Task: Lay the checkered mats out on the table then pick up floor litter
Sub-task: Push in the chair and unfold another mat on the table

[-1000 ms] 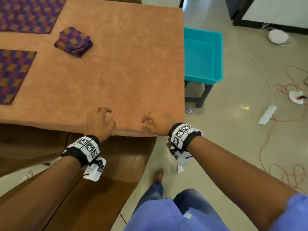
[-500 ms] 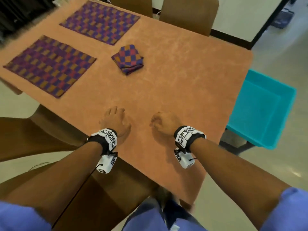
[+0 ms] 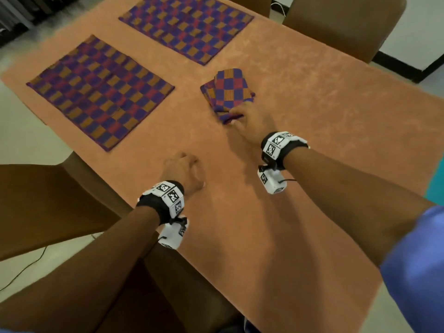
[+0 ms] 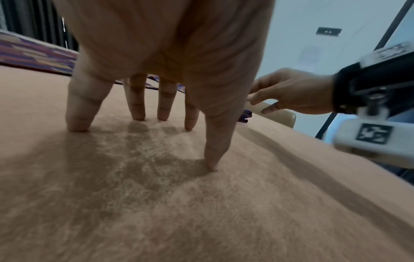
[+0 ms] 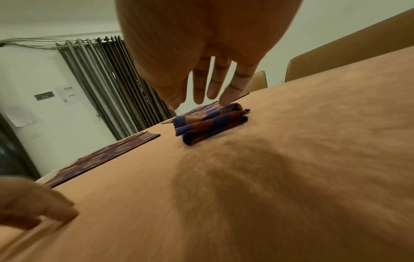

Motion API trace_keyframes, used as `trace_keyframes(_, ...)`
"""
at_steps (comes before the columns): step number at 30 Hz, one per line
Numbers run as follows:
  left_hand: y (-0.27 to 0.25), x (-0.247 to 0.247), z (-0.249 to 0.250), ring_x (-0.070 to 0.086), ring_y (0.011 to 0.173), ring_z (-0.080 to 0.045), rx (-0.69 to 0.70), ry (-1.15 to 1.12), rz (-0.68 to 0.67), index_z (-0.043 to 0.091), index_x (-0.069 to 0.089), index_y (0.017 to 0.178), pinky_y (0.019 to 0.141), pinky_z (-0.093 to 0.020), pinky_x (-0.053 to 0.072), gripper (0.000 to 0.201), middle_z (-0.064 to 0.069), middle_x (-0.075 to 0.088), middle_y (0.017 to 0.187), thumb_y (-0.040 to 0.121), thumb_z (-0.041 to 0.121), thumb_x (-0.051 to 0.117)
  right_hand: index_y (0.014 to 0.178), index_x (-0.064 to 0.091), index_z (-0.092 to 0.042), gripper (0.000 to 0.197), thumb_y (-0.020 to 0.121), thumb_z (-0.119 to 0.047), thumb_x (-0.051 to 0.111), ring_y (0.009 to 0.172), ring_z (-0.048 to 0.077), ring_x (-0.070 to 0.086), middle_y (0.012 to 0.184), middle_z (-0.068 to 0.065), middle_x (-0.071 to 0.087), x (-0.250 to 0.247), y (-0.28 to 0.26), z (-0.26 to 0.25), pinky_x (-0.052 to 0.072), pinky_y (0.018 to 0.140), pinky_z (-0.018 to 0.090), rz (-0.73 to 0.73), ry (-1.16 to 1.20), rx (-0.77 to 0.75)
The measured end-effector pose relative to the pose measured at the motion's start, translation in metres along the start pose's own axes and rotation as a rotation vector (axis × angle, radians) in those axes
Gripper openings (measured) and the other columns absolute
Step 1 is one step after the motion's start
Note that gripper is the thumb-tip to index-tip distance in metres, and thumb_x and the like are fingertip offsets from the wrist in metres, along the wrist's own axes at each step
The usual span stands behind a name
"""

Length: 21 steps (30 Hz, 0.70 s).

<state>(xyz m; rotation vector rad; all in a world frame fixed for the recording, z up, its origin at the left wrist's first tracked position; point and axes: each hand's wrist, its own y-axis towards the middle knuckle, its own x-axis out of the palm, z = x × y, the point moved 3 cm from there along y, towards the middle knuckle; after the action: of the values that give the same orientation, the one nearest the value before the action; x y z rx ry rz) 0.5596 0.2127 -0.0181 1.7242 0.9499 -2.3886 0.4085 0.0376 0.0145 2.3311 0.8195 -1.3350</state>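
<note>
1. folded mats [image 3: 229,92], a small checkered stack mid-bench [image 3: 312,111], beside two mats [image 3: 101,90] already spread flat.
2. right hand [image 3: 252,121] reaches in, fingers [image 5: 235,88] straight and spread, tips at the stack's near edge; no pinch yet.
3. left hand [image 3: 183,170] props on fingertips, spread, holding nothing.
4. woven cloth, likely light and limp; best pinched at a corner of the top layer.
5. bench top matte, mottled orange.

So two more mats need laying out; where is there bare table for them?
Bare tabletop runs right of the folded mats to the far edge, and near the left hand. The far-left end is crowded: two spread mats.
</note>
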Motion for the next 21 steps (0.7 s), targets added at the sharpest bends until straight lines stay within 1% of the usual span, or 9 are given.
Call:
trace_keyframes(2, 0.003, 0.002, -0.001, 0.05, 0.118, -0.033, -0.003, -0.044, 0.025, 0.025, 0.055, 0.13, 0.103, -0.039, 0.043, 0.079, -0.002, 0.049, 0.134, 0.059, 0.049, 0.081, 0.116, 0.067, -0.018, 0.042, 0.08, -0.037, 0.058, 0.106, 0.032, 0.059, 0.115, 0.008, 0.067, 0.007, 0.028, 0.006, 0.045, 0.094, 0.043, 0.004, -0.062, 0.015)
trace_keyframes(4, 0.006, 0.005, -0.004, 0.049, 0.117, -0.034, 0.007, -0.056, 0.049, 0.025, 0.056, 0.128, 0.103, -0.04, 0.043, 0.077, -0.002, 0.049, 0.133, 0.06, 0.047, 0.083, 0.119, 0.065, -0.021, 0.053, 0.076, -0.05, 0.053, 0.11, 0.032, 0.056, 0.121, 0.004, 0.064, 0.02, 0.049, 0.015, 0.044, 0.096, 0.044, -0.038, -0.152, 0.062)
trace_keyframes(6, 0.008, 0.005, -0.006, 0.046, 0.119, -0.034, 0.01, -0.064, 0.049, 0.026, 0.055, 0.129, 0.102, -0.042, 0.042, 0.077, -0.001, 0.047, 0.134, 0.061, 0.047, 0.083, 0.119, 0.066, -0.024, 0.053, 0.077, -0.054, 0.053, 0.111, 0.032, 0.055, 0.122, 0.002, 0.064, 0.034, 0.059, 0.023, 0.042, 0.098, 0.043, -0.083, -0.216, 0.094)
trace_keyframes(11, 0.01, 0.004, -0.007, 0.038, 0.122, -0.033, -0.023, -0.103, 0.01, 0.031, 0.053, 0.13, 0.097, -0.052, 0.045, 0.076, 0.004, 0.042, 0.136, 0.061, 0.045, 0.084, 0.101, 0.075, -0.025, 0.039, 0.082, -0.046, 0.047, 0.099, 0.031, 0.058, 0.104, 0.003, 0.069, 0.035, 0.065, 0.02, 0.044, 0.09, 0.038, -0.027, -0.223, 0.085)
trace_keyframes(13, 0.011, 0.004, -0.007, 0.037, 0.123, -0.033, -0.016, -0.107, 0.008, 0.033, 0.053, 0.129, 0.096, -0.053, 0.045, 0.076, 0.004, 0.042, 0.135, 0.061, 0.045, 0.084, 0.091, 0.077, -0.021, 0.033, 0.085, -0.04, 0.051, 0.096, 0.028, 0.059, 0.094, 0.004, 0.07, 0.032, 0.068, 0.02, 0.041, 0.089, 0.035, -0.011, -0.208, 0.073)
trace_keyframes(14, 0.01, 0.004, -0.007, 0.037, 0.123, -0.032, -0.017, -0.111, 0.007, 0.033, 0.053, 0.13, 0.097, -0.053, 0.045, 0.076, 0.004, 0.041, 0.135, 0.061, 0.044, 0.084, 0.089, 0.077, -0.019, 0.033, 0.085, -0.042, 0.053, 0.095, 0.028, 0.059, 0.092, 0.005, 0.07, 0.032, 0.07, 0.019, 0.04, 0.089, 0.035, 0.0, -0.2, 0.069)
trace_keyframes(17, 0.01, 0.005, -0.008, 0.036, 0.125, -0.033, -0.015, -0.105, 0.005, 0.033, 0.053, 0.131, 0.098, -0.055, 0.043, 0.077, 0.003, 0.04, 0.138, 0.061, 0.045, 0.084, 0.091, 0.075, -0.019, 0.04, 0.084, -0.054, 0.057, 0.094, 0.032, 0.054, 0.096, 0.011, 0.063, 0.033, 0.072, 0.014, 0.04, 0.085, 0.039, 0.018, -0.224, 0.06)
trace_keyframes(20, 0.011, 0.006, -0.008, 0.038, 0.124, -0.034, -0.014, -0.095, 0.018, 0.031, 0.055, 0.129, 0.099, -0.052, 0.044, 0.076, 0.003, 0.042, 0.137, 0.06, 0.046, 0.085, 0.091, 0.073, -0.012, 0.036, 0.089, -0.045, 0.058, 0.093, 0.034, 0.056, 0.098, 0.014, 0.063, 0.035, 0.075, 0.012, 0.039, 0.076, 0.037, 0.03, -0.261, 0.076)
trace_keyframes(21, 0.011, 0.006, -0.007, 0.039, 0.122, -0.034, -0.015, -0.096, 0.026, 0.031, 0.056, 0.129, 0.099, -0.051, 0.044, 0.076, 0.003, 0.043, 0.136, 0.06, 0.045, 0.085, 0.093, 0.072, -0.012, 0.032, 0.09, -0.04, 0.057, 0.092, 0.033, 0.058, 0.098, 0.013, 0.065, 0.032, 0.075, 0.012, 0.039, 0.072, 0.035, 0.06, -0.244, 0.094)
